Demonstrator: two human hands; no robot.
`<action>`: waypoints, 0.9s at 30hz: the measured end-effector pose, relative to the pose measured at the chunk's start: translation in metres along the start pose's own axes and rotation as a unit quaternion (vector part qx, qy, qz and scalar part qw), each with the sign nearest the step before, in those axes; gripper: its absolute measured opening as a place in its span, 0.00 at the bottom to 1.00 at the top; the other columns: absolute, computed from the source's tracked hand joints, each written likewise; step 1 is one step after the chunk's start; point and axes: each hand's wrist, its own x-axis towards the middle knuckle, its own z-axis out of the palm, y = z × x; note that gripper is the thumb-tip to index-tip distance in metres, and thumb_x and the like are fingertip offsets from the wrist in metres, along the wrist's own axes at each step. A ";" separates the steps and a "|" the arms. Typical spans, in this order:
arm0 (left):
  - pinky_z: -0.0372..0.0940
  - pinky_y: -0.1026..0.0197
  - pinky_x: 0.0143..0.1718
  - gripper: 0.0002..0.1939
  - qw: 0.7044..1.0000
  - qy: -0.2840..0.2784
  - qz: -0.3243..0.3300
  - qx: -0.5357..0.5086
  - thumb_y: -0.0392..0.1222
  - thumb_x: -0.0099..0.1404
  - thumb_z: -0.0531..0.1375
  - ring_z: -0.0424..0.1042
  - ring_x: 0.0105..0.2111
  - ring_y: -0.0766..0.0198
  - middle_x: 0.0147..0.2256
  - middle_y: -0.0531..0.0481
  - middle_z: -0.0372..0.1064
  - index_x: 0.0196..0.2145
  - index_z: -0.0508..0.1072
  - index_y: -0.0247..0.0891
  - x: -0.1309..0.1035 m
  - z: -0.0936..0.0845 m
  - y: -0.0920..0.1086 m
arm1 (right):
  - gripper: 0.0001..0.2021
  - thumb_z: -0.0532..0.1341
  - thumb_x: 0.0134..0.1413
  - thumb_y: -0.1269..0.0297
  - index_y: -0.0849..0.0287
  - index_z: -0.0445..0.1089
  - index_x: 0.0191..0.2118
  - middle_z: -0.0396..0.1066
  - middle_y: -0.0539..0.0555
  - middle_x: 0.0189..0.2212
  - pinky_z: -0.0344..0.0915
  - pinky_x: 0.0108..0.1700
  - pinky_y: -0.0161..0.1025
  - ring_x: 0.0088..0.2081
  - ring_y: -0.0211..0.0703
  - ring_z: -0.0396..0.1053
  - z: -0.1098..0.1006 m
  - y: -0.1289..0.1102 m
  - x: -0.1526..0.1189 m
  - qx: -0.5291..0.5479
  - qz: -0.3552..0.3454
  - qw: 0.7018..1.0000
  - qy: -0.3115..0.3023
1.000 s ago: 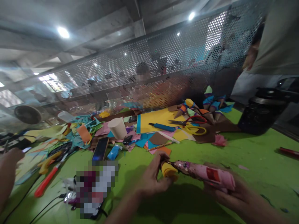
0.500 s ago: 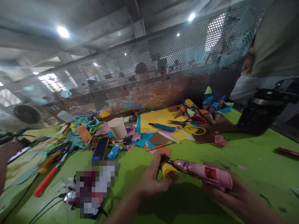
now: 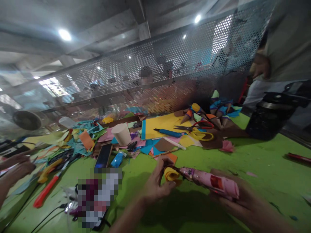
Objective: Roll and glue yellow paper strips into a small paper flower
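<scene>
My left hand is closed on a rolled piece of yellow paper, with some brown at its outer edge. In my right hand is a pink glue gun, its dark nozzle pointing left. The nozzle tip reaches the upper right edge of the roll; whether it touches cannot be made out. Both hands are above the green tabletop. Beyond them lie an orange paper scrap, a blue box cutter and scissors with red and yellow handles.
At the left are a phone, a red-handled tool, a power strip with cords, partly pixelated, and another person's hands. A black bottle stands right, near a standing person. Paper cones and a perforated metal screen are behind.
The yellow roll has turned so its spiral end shows more, and my left hand has shifted slightly left. The glue gun stays at it. At the left, the other person's hands have moved further into view.
</scene>
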 end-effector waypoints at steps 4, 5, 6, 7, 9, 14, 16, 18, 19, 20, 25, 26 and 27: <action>0.62 0.56 0.47 0.28 1.000 -0.006 0.007 0.010 0.61 0.60 0.61 0.63 0.44 0.56 0.43 0.47 0.60 0.49 0.61 0.41 0.000 0.000 -0.001 | 0.14 0.67 0.45 0.47 0.54 0.73 0.26 0.76 0.52 0.26 0.71 0.27 0.35 0.25 0.44 0.71 -0.001 -0.003 0.001 -0.018 -0.013 1.000 0.011; 0.62 0.56 0.47 0.27 1.000 -0.009 0.009 0.017 0.61 0.61 0.60 0.63 0.43 0.56 0.43 0.47 0.60 0.49 0.60 0.41 0.000 0.000 0.000 | 0.15 0.67 0.45 0.47 0.54 0.73 0.26 0.77 0.53 0.27 0.71 0.27 0.34 0.25 0.44 0.71 0.000 -0.002 0.001 -0.017 -0.015 1.000 0.010; 0.63 0.56 0.46 0.27 0.999 -0.011 0.010 0.029 0.60 0.61 0.60 0.63 0.43 0.57 0.42 0.47 0.60 0.49 0.60 0.41 -0.001 0.000 0.000 | 0.15 0.67 0.45 0.47 0.54 0.74 0.26 0.77 0.53 0.27 0.71 0.26 0.34 0.25 0.44 0.71 0.000 -0.001 0.001 -0.013 -0.015 1.000 0.009; 0.63 0.56 0.45 0.26 0.999 -0.014 0.010 0.043 0.59 0.61 0.60 0.63 0.42 0.57 0.42 0.48 0.59 0.49 0.60 0.41 -0.001 0.001 0.001 | 0.15 0.67 0.45 0.46 0.54 0.74 0.27 0.77 0.53 0.28 0.71 0.26 0.34 0.26 0.44 0.72 0.001 0.000 0.000 -0.006 -0.012 1.000 0.009; 0.63 0.57 0.44 0.23 0.997 -0.019 0.012 0.075 0.56 0.62 0.59 0.62 0.41 0.58 0.41 0.48 0.59 0.49 0.59 0.41 -0.001 0.002 0.003 | 0.16 0.67 0.45 0.46 0.54 0.76 0.30 0.78 0.53 0.30 0.72 0.27 0.34 0.26 0.44 0.72 0.003 0.003 -0.001 0.005 -0.009 1.000 0.008; 0.62 0.57 0.43 0.22 0.994 -0.025 0.017 0.103 0.53 0.63 0.59 0.62 0.41 0.58 0.41 0.48 0.59 0.49 0.59 0.41 -0.001 0.003 0.004 | 0.15 0.66 0.46 0.46 0.53 0.76 0.30 0.77 0.52 0.29 0.72 0.28 0.34 0.27 0.45 0.73 0.004 0.007 -0.001 -0.001 -0.022 1.000 0.006; 0.62 0.57 0.44 0.23 0.996 -0.018 0.019 0.088 0.55 0.63 0.59 0.62 0.41 0.58 0.41 0.48 0.59 0.49 0.59 0.41 -0.001 0.002 0.002 | 0.15 0.66 0.46 0.46 0.53 0.76 0.29 0.77 0.53 0.28 0.72 0.27 0.34 0.26 0.44 0.72 0.002 0.005 0.000 -0.006 -0.020 1.000 0.010; 0.62 0.55 0.46 0.25 0.998 -0.006 0.019 0.062 0.58 0.62 0.59 0.63 0.43 0.57 0.42 0.48 0.59 0.49 0.59 0.41 0.000 0.001 0.001 | 0.15 0.66 0.46 0.46 0.53 0.74 0.27 0.76 0.52 0.26 0.71 0.27 0.34 0.25 0.43 0.71 0.000 0.003 0.000 -0.015 -0.024 1.000 0.009; 0.62 0.55 0.47 0.26 0.999 0.003 0.018 0.049 0.59 0.62 0.59 0.63 0.43 0.56 0.43 0.48 0.59 0.49 0.60 0.41 0.000 0.000 0.001 | 0.15 0.66 0.47 0.46 0.53 0.73 0.25 0.75 0.52 0.25 0.71 0.27 0.34 0.25 0.43 0.70 0.000 0.002 0.001 -0.019 -0.028 0.999 0.008; 0.61 0.54 0.47 0.27 0.999 0.012 0.017 0.036 0.61 0.61 0.60 0.63 0.44 0.55 0.43 0.48 0.59 0.49 0.60 0.41 0.000 0.000 0.001 | 0.15 0.65 0.47 0.46 0.53 0.73 0.25 0.74 0.51 0.24 0.71 0.26 0.34 0.24 0.43 0.70 -0.001 0.002 0.001 -0.022 -0.030 0.999 0.008; 0.61 0.54 0.46 0.31 1.000 0.030 0.005 -0.005 0.67 0.58 0.60 0.63 0.44 0.55 0.42 0.47 0.60 0.47 0.62 0.40 0.002 0.001 0.003 | 0.13 0.66 0.47 0.48 0.52 0.74 0.27 0.75 0.52 0.25 0.72 0.25 0.34 0.24 0.43 0.70 0.000 0.002 0.001 -0.011 -0.035 0.999 0.016; 0.61 0.54 0.46 0.32 1.000 0.030 0.003 -0.009 0.67 0.57 0.60 0.63 0.43 0.55 0.42 0.47 0.60 0.47 0.62 0.40 0.002 0.002 0.003 | 0.13 0.65 0.47 0.48 0.53 0.75 0.27 0.75 0.52 0.26 0.72 0.26 0.34 0.24 0.43 0.70 0.001 0.003 0.001 -0.011 -0.037 0.999 0.017; 0.61 0.54 0.45 0.32 0.999 0.029 0.002 -0.013 0.67 0.57 0.60 0.63 0.43 0.55 0.41 0.47 0.60 0.47 0.62 0.40 0.003 0.002 0.002 | 0.13 0.65 0.47 0.48 0.53 0.75 0.27 0.75 0.52 0.26 0.72 0.26 0.35 0.24 0.43 0.70 0.001 0.003 0.001 -0.012 -0.038 0.999 0.019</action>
